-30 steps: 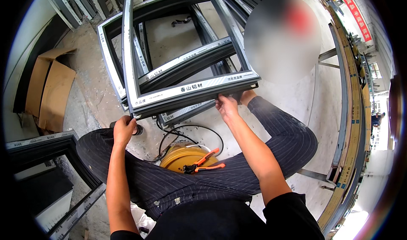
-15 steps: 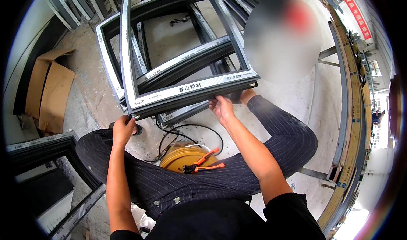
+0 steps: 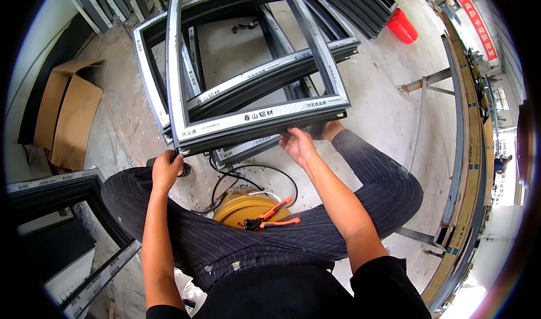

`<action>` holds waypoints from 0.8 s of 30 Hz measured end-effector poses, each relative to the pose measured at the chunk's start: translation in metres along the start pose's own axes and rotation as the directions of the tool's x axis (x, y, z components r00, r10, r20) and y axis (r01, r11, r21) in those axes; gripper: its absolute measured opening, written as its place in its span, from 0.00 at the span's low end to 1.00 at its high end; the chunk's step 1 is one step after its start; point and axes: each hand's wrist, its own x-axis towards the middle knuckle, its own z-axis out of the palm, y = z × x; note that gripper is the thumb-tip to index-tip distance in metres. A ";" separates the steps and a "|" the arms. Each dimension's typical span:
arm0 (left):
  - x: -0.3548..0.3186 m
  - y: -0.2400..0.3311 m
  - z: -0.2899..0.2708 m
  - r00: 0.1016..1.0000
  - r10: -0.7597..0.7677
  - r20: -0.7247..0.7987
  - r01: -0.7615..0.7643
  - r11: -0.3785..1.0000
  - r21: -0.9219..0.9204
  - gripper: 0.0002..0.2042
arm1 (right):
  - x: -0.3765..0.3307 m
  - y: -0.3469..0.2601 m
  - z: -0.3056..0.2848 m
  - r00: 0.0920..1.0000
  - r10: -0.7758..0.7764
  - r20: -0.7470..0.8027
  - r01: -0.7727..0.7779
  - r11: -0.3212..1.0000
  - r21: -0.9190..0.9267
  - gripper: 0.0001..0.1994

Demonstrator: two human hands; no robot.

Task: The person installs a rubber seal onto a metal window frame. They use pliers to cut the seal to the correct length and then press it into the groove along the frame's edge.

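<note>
A dark window frame (image 3: pixel 258 115) with whitish protective film stands tilted in front of me, above my lap. My left hand (image 3: pixel 167 170) is closed on its near left corner, thumb at the edge. Fingers of my right hand (image 3: pixel 298 145) curl under the near bar, right of the middle, gripping it; the fingertips are partly hidden. Behind and beneath it lie more frames (image 3: pixel 248 74) of the same kind, overlapping. Between my thighs, orange-handled pliers (image 3: pixel 276 213) rest on a yellow round lid or stool top (image 3: pixel 232 211).
A black cable (image 3: pixel 284 175) loops on the floor past the lid. Brown cardboard (image 3: pixel 76 119) leans at the left, above another dark frame (image 3: pixel 53 181). A red bucket (image 3: pixel 402 27) stands far right beside dark profiles (image 3: pixel 352 3). A long rack (image 3: pixel 469 167) runs along the right.
Both hands keep their grip on the frame. The whole picture has shifted slightly right. The red bucket and the rack's leg, covered by a blurred patch before, now show.
</note>
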 end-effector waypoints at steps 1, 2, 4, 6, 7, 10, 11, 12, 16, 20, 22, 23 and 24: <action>0.001 -0.002 0.002 1.000 0.011 -0.005 -0.011 1.000 0.004 0.14 | 0.006 0.001 -0.006 0.999 -0.022 -0.024 0.021 0.999 -0.036 0.06; 0.003 -0.002 0.003 1.000 0.023 -0.012 -0.023 1.000 0.009 0.14 | 0.007 0.001 -0.006 0.998 -0.045 -0.045 0.042 0.997 -0.071 0.06; 0.003 -0.003 0.002 1.000 0.019 -0.007 -0.019 1.000 0.024 0.13 | 0.009 0.005 -0.005 0.997 -0.050 -0.054 0.046 0.996 -0.076 0.06; 0.000 0.004 -0.003 1.000 -0.013 0.014 0.013 0.999 0.036 0.13 | 0.006 0.004 -0.002 0.999 -0.039 -0.036 0.037 0.998 -0.054 0.06; 0.000 0.004 -0.003 1.000 -0.012 0.015 0.012 1.000 0.027 0.14 | 0.003 0.003 0.000 1.000 -0.022 -0.013 0.022 0.999 -0.027 0.06; 0.000 0.002 -0.001 1.000 0.003 0.008 -0.004 1.000 0.012 0.14 | 0.005 0.003 -0.002 1.000 -0.013 0.018 0.014 1.000 -0.018 0.06; 0.003 0.001 0.001 1.000 0.021 0.003 -0.021 1.000 0.018 0.14 | 0.007 0.004 -0.004 1.000 -0.016 0.021 0.016 1.000 -0.025 0.05; 0.003 0.000 0.001 0.999 0.038 -0.002 -0.038 0.999 0.025 0.14 | 0.009 0.005 -0.006 1.000 -0.013 0.007 0.014 0.999 -0.045 0.05; 0.002 0.000 0.000 1.000 -0.009 0.006 0.009 1.000 0.004 0.14 | 0.008 0.004 -0.002 1.000 0.000 0.001 0.000 0.998 -0.069 0.06; 0.005 -0.005 0.003 1.000 0.026 -0.011 -0.025 0.999 0.029 0.14 | 0.005 0.008 0.000 0.999 -0.023 0.046 0.024 0.999 -0.036 0.06; 0.003 -0.007 0.004 0.999 0.043 -0.026 -0.042 0.998 0.042 0.14 | 0.010 0.010 -0.006 0.999 -0.044 0.018 0.046 0.994 -0.102 0.06; 0.003 -0.005 0.004 0.999 0.040 -0.029 -0.039 0.998 0.045 0.14 | 0.010 0.009 -0.006 0.998 -0.061 0.005 0.061 0.989 -0.136 0.06; 0.004 -0.004 0.004 0.999 0.038 -0.032 -0.036 0.998 0.048 0.14 | 0.010 0.009 -0.006 0.999 -0.054 0.009 0.054 0.991 -0.122 0.06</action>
